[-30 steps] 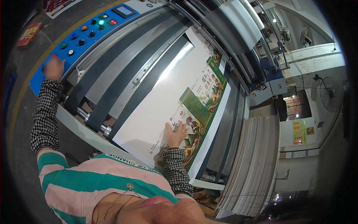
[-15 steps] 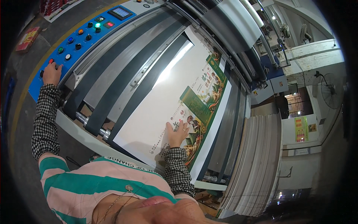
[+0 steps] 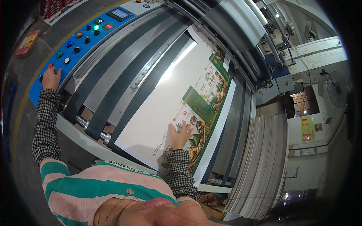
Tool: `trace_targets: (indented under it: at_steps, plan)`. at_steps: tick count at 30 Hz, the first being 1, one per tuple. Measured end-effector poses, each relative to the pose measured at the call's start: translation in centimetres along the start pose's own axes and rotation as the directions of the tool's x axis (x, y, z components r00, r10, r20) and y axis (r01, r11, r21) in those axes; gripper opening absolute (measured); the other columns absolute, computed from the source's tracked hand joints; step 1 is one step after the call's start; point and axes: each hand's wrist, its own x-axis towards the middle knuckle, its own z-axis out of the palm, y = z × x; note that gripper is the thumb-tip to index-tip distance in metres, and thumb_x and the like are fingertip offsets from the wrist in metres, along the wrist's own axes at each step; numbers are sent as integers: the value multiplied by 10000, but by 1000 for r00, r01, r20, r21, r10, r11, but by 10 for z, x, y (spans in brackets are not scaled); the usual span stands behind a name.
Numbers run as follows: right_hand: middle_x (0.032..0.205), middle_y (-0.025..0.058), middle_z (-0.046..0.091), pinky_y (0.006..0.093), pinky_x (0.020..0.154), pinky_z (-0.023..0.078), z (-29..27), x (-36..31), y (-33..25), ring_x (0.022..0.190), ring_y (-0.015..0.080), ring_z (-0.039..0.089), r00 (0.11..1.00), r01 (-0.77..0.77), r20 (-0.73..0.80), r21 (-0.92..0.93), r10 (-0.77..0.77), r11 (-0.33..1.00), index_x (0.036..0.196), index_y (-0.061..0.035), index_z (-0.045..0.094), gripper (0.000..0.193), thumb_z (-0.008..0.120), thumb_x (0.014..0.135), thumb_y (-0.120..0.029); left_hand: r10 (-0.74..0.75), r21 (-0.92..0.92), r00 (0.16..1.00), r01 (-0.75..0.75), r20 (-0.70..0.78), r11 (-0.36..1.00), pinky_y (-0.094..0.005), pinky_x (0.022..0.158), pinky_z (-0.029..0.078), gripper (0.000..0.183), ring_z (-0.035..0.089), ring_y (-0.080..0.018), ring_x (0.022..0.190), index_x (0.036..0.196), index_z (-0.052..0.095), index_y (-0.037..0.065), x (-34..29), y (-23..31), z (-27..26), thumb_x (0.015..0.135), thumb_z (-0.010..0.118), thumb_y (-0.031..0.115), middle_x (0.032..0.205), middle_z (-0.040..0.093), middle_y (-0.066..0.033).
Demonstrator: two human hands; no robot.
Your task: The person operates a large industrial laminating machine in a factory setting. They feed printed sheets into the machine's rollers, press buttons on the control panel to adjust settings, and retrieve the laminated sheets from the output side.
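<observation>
My left hand (image 3: 51, 78) rests at the near end of the blue control panel (image 3: 36, 91), its fingertips beside a red button (image 3: 50, 65). Its thumb and fingers look slightly apart, with nothing visible between them. On a large printed sheet (image 3: 147, 120) lies my right hand (image 3: 180, 136), palm down with the fingers spread. The sheet is mostly white, with a green and gold illustrated border along its right side. It lies on the dark conveyor belts (image 3: 98, 118) of a machine, its far end close to the rollers.
Large metal rollers (image 3: 241, 28) span the machine's far end. A tall stack of sheets or boards (image 3: 260, 162) stands to the right. Coloured knobs, buttons and a small screen (image 3: 120, 14) line the panel. A red and yellow package (image 3: 28, 43) lies on the floor at left.
The view has shifted slightly. Both hands keep nearly the same places on the panel and the sheet, and the sheet shows no clear movement.
</observation>
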Motion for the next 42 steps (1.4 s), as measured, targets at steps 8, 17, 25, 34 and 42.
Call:
trace_targets:
  at_steps: [8, 17, 25, 34, 42]
  plan:
    - [1414, 256, 256, 553, 1060, 93, 2, 8, 0, 1324, 441, 148, 1000, -12, -25, -2, 12, 1000, 1330, -14, 383, 830, 630, 723, -525, 19, 36, 1000, -20, 18, 999, -414, 781, 448, 363, 548, -322, 906, 960, 593, -31, -1, -1, -1, 861, 544, 315, 945, 579, -183]
    - [1420, 257, 234, 571, 1057, 92, 4, 18, 2, 1327, 437, 136, 1000, -8, -12, -25, 7, 1000, 1330, 0, 369, 833, 616, 737, -531, -8, 3, 997, 8, 72, 1000, -423, 769, 448, 358, 557, -330, 895, 943, 590, -41, -4, 5, -10, 849, 564, 303, 950, 580, -197]
    - [1416, 260, 242, 565, 1057, 100, 5, 26, 1, 1322, 442, 146, 1000, 1, -12, -19, -1, 1000, 1327, -5, 374, 832, 616, 734, -536, -6, -8, 1000, 6, 19, 1000, -420, 781, 452, 375, 566, -335, 896, 975, 589, -54, -1, -4, 1, 856, 563, 301, 968, 581, -208]
    - [1415, 260, 244, 533, 1072, 67, -1, 40, -8, 1329, 440, 123, 1000, -21, 13, 8, 21, 1000, 1324, 12, 375, 827, 622, 732, -510, 62, 79, 977, -46, -205, 996, -412, 857, 435, 369, 542, -310, 1003, 1037, 584, -40, -4, 7, -2, 862, 560, 284, 1032, 591, -179]
    - [1420, 263, 226, 553, 1065, 89, -9, 48, -12, 1325, 442, 130, 1000, 20, 0, 5, -20, 1000, 1326, 10, 368, 832, 623, 730, -512, 451, -643, 882, -266, 138, 718, -344, 870, 426, 393, 542, -265, 1036, 1116, 567, -24, -45, 129, -16, 826, 613, 237, 1063, 593, -159]
